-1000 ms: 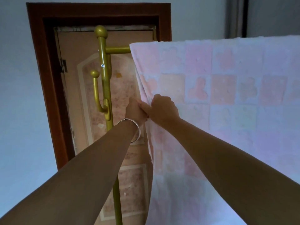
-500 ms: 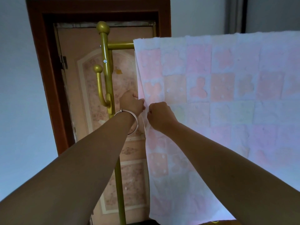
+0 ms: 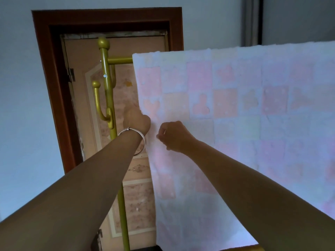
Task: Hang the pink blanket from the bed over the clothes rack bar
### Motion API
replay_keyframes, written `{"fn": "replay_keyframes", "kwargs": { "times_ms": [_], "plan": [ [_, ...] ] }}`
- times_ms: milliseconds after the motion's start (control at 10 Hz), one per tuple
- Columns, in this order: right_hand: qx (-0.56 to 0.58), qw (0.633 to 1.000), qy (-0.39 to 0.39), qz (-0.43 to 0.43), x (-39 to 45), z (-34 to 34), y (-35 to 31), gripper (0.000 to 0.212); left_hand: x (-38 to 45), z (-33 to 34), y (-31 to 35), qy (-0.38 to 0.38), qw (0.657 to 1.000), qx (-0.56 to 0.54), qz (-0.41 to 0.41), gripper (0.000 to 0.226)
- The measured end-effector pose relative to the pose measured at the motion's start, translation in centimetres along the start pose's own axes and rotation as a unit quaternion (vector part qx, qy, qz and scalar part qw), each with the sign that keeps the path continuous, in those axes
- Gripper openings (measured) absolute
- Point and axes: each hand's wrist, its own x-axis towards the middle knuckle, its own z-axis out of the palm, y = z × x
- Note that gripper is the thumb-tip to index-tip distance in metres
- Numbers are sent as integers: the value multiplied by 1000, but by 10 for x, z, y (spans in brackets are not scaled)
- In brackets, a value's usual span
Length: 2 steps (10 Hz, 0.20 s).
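The pink blanket (image 3: 235,109), a fluffy patchwork of pink and peach squares with hearts, hangs draped over the gold clothes rack bar (image 3: 120,61), covering the bar to the right. Its left edge runs straight down beside the rack's post (image 3: 107,84). My left hand (image 3: 136,120), with a silver bangle at the wrist, grips that left edge from behind. My right hand (image 3: 174,136) pinches the blanket's front face just right of the edge, a little lower.
The gold post carries a curved hook (image 3: 98,102) on its left and runs down to the floor. Behind it is a patterned door (image 3: 85,124) in a dark wooden frame (image 3: 47,73). A pale wall lies to the left.
The blanket's left edge has gone from bunched to flat and straight. My hands have moved apart along it, and the view has tilted down slightly.
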Motion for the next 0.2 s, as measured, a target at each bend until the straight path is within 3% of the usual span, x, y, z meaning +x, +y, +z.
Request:
{"fn": "replay_keyframes", "kwargs": {
  "times_ms": [100,200],
  "plan": [
    [107,994,15,26,-24,-46,28,18,-22,18,23,5,997,-68,27,40],
    [256,962,92,14,-58,-100,51,10,-47,38,39,-28,993,-114,30,42]
  ]
}}
